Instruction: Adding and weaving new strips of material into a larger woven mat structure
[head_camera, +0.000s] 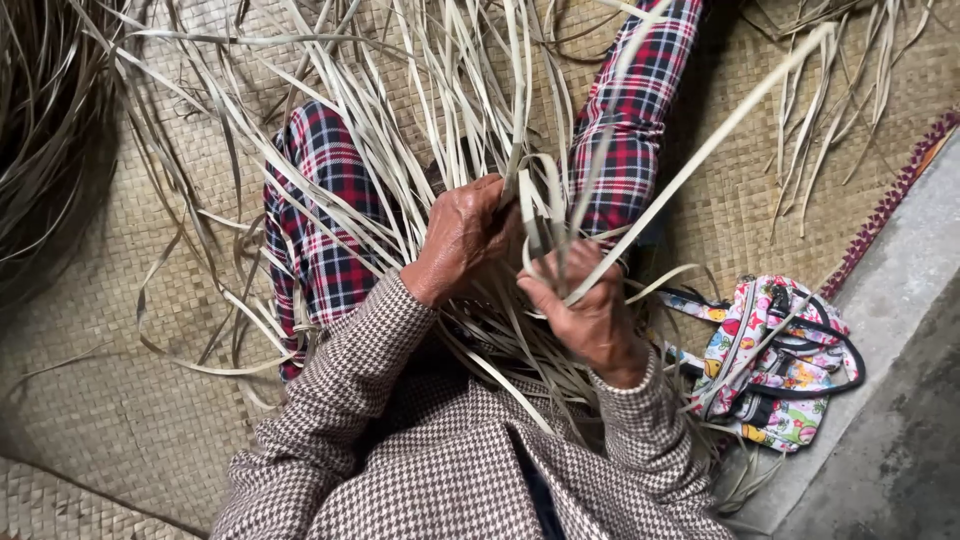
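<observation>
I sit on a woven mat (120, 400) with legs in red and navy plaid trousers (320, 200) stretched forward. Long pale dried leaf strips (440, 110) fan out over my lap and the mat. My left hand (462, 238) is closed around a bundle of these strips just above my lap. My right hand (585, 310) pinches one strip between thumb and fingers, and that strip runs up and to the right. Both hands nearly touch at a folded loop of strips (540, 195). Houndstooth sleeves (340, 400) cover my arms.
A small colourful patterned bag with dark straps (775, 365) lies at my right on the mat's edge. A heap of more dried strips (50, 130) fills the upper left. A grey concrete ledge (900, 330) borders the mat on the right.
</observation>
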